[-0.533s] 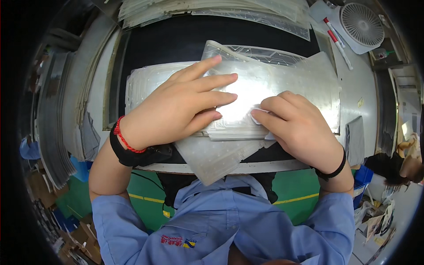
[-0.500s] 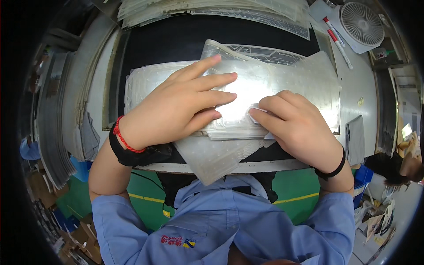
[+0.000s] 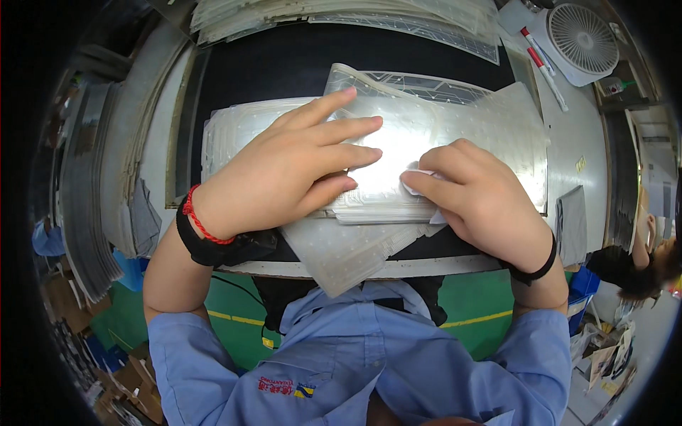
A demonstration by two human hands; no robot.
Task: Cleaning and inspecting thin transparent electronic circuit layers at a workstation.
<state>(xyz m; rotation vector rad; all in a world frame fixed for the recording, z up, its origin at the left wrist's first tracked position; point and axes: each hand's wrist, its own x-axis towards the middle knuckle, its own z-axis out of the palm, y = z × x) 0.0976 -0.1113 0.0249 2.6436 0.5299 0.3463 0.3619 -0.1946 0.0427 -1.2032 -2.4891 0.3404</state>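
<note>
A stack of thin translucent plastic sheets (image 3: 490,128) with printed line patterns lies in front of me on a black mat. My left hand (image 3: 291,156) rests on the top sheet, fingers spread and pressing flat, holding nothing. In my right hand (image 3: 476,184) a small wad of white cloth (image 3: 419,186) is pinched against the sheet's shiny surface; part of it is hidden under the fingers. One loose translucent sheet (image 3: 334,259) sticks out from under the stack, its corner hanging over the table's front edge. At the far side a sheet edge curls up.
More translucent sheets (image 3: 284,18) are piled at the far edge of the black mat (image 3: 263,64). To the right are a white fan (image 3: 582,42), red-capped markers (image 3: 540,60) and a folded grey cloth (image 3: 570,224). Tall sheet stacks (image 3: 89,184) stand left. Another person is at the far right.
My right hand has shifted very slightly with the white cloth, its fingers curling a little more. My left hand stays in place. The person at the far right has moved.
</note>
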